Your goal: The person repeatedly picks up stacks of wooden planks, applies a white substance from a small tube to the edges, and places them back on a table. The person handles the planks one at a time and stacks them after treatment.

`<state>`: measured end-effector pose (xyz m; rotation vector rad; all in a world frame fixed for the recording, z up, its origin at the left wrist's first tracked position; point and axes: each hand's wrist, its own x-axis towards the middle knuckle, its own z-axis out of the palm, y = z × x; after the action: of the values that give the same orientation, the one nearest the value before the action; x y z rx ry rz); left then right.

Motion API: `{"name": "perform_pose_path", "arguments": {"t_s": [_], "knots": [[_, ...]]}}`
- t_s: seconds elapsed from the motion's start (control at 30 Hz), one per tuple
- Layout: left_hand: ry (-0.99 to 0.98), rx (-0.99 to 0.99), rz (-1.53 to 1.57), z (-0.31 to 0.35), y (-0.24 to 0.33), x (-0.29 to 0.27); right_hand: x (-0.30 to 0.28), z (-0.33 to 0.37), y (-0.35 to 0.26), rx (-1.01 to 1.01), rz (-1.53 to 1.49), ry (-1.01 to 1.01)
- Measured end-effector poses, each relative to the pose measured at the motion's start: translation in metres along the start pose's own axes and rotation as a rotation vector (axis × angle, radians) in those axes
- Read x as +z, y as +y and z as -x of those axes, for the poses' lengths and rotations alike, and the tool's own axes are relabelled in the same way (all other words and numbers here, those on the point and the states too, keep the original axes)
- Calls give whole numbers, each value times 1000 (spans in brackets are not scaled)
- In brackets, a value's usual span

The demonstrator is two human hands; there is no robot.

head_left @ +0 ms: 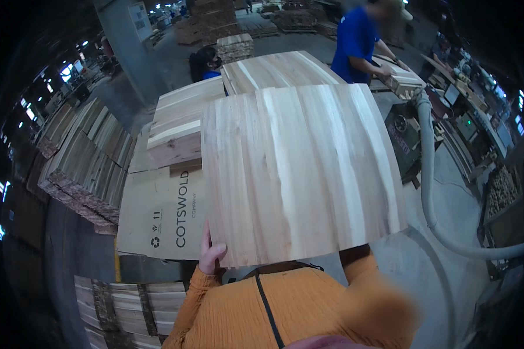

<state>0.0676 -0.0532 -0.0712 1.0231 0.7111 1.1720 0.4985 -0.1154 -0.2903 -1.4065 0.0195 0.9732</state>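
Observation:
A wide wooden panel [300, 174] with pale and brown stripes is tilted up in front of my body. My left hand [211, 256] grips its near left corner, with the thumb on the top face and the other fingers along the edge and beneath. My right sleeve [360, 264] runs up under the panel's near right edge, and the panel hides that hand. Behind the panel lies another striped panel [282, 67]. To the left, a stack of thick boards [177, 139] rests on a flattened cardboard sheet [151, 203] with dark printing.
Stacked boards [90, 157] stand at left, and more board piles [128, 305] lie at lower left. A person in a blue shirt [352, 46] handles wood at far right; another person [205, 63] is behind the stack. A grey hose [428, 174] curves down the right side beside machinery.

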Motion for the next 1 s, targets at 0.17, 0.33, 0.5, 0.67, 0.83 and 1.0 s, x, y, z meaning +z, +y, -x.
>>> {"name": "perform_pose_path", "arguments": {"t_s": [0.17,0.33,0.5,0.67,0.83,1.0], "knots": [[43,67,114,-52,49,61,115,-70,-94,-166,-88,-196],[101,82,140,-122,76,82,218,-106,-169,-205,-157,-340],[185,40,156,-181,80,81,274,-119,-198,-216,-206,-384],[338,70,145,-217,75,82,243,-106,-263,-493,-615,-160],[422,-101,121,-253,91,96,247,-22,-320,-1136,-453,-153],[398,-169,32,-329,91,85,318,-80,-341,-1450,79,-89]]}}
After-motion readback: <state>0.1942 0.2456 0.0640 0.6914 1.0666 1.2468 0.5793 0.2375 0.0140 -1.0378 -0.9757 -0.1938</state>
